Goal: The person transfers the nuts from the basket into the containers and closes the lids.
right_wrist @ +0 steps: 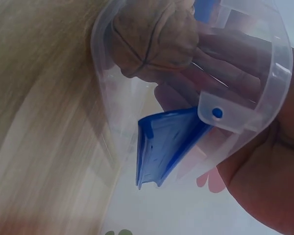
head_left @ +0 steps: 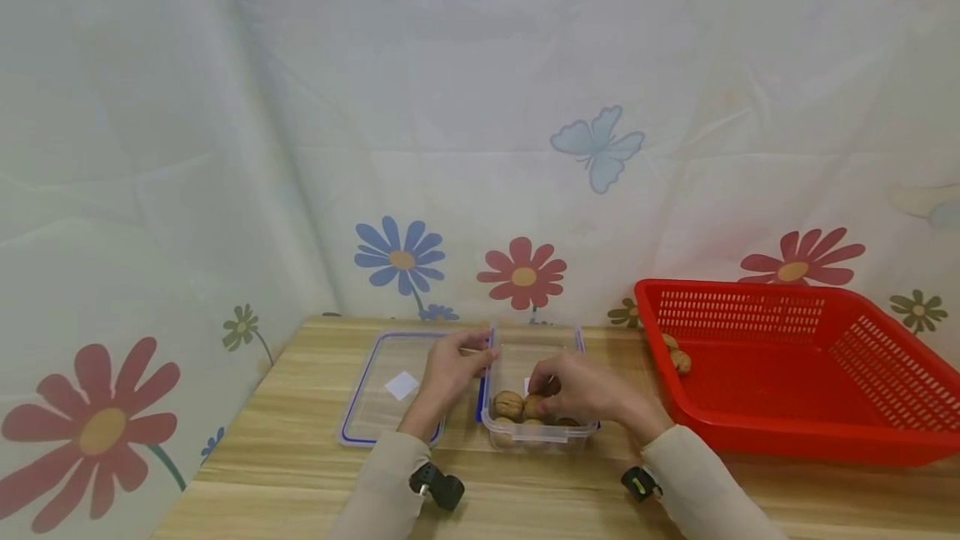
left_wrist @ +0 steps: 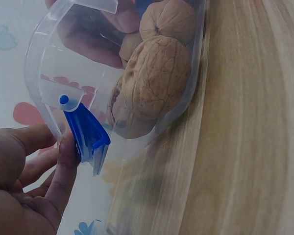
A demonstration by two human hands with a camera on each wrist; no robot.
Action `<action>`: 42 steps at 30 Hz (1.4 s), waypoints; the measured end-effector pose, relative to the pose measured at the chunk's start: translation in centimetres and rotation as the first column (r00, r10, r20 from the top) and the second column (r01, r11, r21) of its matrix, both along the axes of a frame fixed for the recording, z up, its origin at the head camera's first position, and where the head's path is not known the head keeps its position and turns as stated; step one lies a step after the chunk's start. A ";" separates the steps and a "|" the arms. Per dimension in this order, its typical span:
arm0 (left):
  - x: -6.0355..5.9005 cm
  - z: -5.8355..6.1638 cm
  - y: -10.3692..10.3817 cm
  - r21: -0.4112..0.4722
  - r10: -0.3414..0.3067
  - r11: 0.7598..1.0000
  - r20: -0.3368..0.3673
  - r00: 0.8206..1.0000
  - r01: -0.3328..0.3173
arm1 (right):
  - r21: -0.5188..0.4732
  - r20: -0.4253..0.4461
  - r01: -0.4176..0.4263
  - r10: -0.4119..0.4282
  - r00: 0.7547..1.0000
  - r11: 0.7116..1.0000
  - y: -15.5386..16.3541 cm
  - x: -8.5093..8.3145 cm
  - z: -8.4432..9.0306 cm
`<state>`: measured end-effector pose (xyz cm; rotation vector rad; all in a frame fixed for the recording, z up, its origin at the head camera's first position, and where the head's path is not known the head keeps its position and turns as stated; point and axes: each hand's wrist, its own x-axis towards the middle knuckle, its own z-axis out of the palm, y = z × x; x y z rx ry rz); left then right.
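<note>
A clear plastic food container [head_left: 555, 433] with blue side clips stands on the table, several walnuts [head_left: 508, 404] lying at its near end. My left hand [head_left: 452, 367] pinches the container's left rim between thumb and fingers, right beside the blue clip [left_wrist: 88, 131] in the left wrist view. Reaching down inside the container, my right hand [head_left: 581, 387] has its curled fingers and thumb on a walnut [head_left: 533, 406]. The right wrist view shows those fingers [right_wrist: 225, 73] through the clear wall, close to a walnut [right_wrist: 154, 41].
Left of the container, its clear lid [head_left: 365, 407] with a blue seal lies flat on the wooden table [head_left: 288, 440]. A red plastic basket [head_left: 757, 427] stands to the right, a few walnuts [head_left: 680, 362] at its left side. Behind the table hangs a flowered curtain [head_left: 465, 107].
</note>
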<state>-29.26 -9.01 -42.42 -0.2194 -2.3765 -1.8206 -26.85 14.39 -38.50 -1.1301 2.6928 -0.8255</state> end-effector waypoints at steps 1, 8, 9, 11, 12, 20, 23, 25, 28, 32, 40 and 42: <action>0.0 0.0 0.0 -0.001 -0.001 1.000 -0.001 1.000 0.001 | 0.001 -0.003 -0.003 0.003 1.000 1.000 0.0 0.0 0.0; 0.0 0.0 0.0 -0.016 0.003 1.000 0.008 1.000 -0.002 | 0.010 -0.041 -0.013 0.013 0.999 1.000 -0.3 -0.2 -0.5; 0.0 0.0 0.0 -0.017 0.002 1.000 0.009 1.000 -0.002 | 0.012 -0.041 -0.009 0.010 0.999 1.000 -0.3 -0.2 -0.5; 0.1 0.0 0.0 -0.018 0.001 1.000 0.008 1.000 -0.001 | 0.014 -0.037 -0.004 0.004 0.999 1.000 -0.3 -0.2 -0.5; 0.1 0.0 0.0 -0.017 0.000 1.000 0.008 1.000 0.000 | 0.015 -0.038 -0.001 0.002 0.999 1.000 -0.3 -0.2 -0.5; -0.1 -0.1 -0.1 -0.009 -0.008 1.000 0.004 1.000 0.008 | -0.007 -0.015 0.028 -0.028 0.999 1.000 -0.2 -0.2 -0.5; -0.1 -0.1 -0.1 -0.006 -0.011 1.000 -0.005 1.000 0.011 | -0.012 0.002 0.037 -0.037 0.999 0.999 -0.1 -0.1 -0.4; -0.1 -0.1 -0.2 -0.007 -0.013 1.000 -0.013 1.000 0.013 | -0.014 0.015 0.041 -0.041 0.999 0.999 -0.1 -0.1 -0.3; -0.1 -0.1 -0.2 -0.003 -0.017 1.000 -0.025 1.000 0.017 | -0.027 0.033 0.041 -0.040 0.999 0.999 0.1 0.0 0.1; -0.1 -0.1 -0.1 0.013 -0.018 1.000 -0.024 1.000 0.019 | -0.043 0.034 0.049 -0.048 0.998 0.998 0.5 0.2 0.9; -0.2 -0.2 0.0 0.013 -0.012 1.000 -0.016 1.000 0.012 | -0.079 0.031 0.111 -0.109 0.994 0.991 1.8 1.0 3.0; -0.2 -0.2 -0.1 0.013 -0.011 1.000 -0.015 1.000 0.011 | -0.089 0.024 0.112 -0.110 0.994 0.990 2.2 1.1 3.4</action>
